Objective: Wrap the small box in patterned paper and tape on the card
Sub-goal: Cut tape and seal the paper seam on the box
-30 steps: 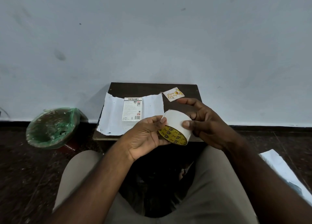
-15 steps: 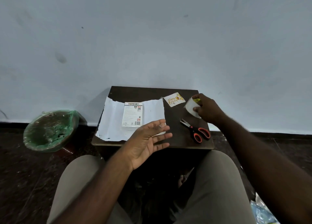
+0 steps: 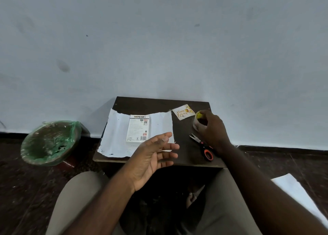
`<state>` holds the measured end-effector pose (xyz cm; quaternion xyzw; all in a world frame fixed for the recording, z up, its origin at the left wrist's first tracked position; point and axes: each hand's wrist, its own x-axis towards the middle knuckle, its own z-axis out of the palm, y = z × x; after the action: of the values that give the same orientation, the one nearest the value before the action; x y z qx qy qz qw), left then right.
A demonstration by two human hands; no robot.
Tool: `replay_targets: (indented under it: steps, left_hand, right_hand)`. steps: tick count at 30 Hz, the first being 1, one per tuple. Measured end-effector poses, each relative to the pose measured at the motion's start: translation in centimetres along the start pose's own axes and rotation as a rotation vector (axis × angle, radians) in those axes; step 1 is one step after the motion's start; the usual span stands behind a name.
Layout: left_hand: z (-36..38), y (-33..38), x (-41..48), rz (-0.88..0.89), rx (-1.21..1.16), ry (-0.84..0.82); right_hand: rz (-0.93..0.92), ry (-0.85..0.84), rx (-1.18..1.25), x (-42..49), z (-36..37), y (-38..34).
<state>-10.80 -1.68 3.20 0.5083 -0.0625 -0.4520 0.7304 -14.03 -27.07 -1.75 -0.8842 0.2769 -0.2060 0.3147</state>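
A small white box (image 3: pixel 138 128) lies flat on a sheet of paper (image 3: pixel 115 137), white side up, on a small dark table (image 3: pixel 184 149). A birthday card (image 3: pixel 183 111) lies at the table's far right. My right hand (image 3: pixel 212 130) grips a roll of tape (image 3: pixel 198 119) standing on the table just right of the card. Palm up with fingers spread, my left hand (image 3: pixel 152 156) hovers over the table's front edge and holds nothing.
Orange-handled scissors (image 3: pixel 202 147) lie on the table under my right wrist. A bin lined with green plastic (image 3: pixel 48 142) stands on the floor at left. Another white sheet (image 3: pixel 300 195) lies on the floor at right. The wall is right behind the table.
Both hands held the tape roll over my lap. My right hand carried it to the table's far right corner, and my left hand let go and opened.
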Motion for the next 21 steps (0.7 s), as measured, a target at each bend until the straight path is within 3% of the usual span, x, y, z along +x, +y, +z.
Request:
replay_targets:
  steps: [1, 3, 5, 7, 11, 21]
  left_hand:
    - [0.1, -0.1, 0.0, 0.015, 0.011, -0.005]
    - [0.4, -0.1, -0.1, 0.039, 0.029, -0.032]
    - [0.6, -0.1, -0.2, 0.054, 0.036, -0.077]
    - [0.6, 0.0, -0.5, 0.066, 0.032, -0.109]
    - [0.5, 0.2, -1.1, 0.053, 0.002, -0.149]
    - [-0.1, 0.3, -2.0, -0.086, -0.141, -0.214]
  right_hand:
    - [0.073, -0.047, 0.182, -1.3, -0.5, -1.4]
    - [0.153, -0.303, 0.540, -4.1, -1.3, -4.2]
    - [0.138, -0.520, 0.696, -6.5, -1.9, -6.2]
    - [0.106, -0.605, 0.812, -7.8, -2.0, -7.5]
    - [0.076, -0.593, 0.874, -8.3, -1.7, -8.4]
    - [-0.121, -0.528, 0.695, -8.1, -2.1, -7.6]
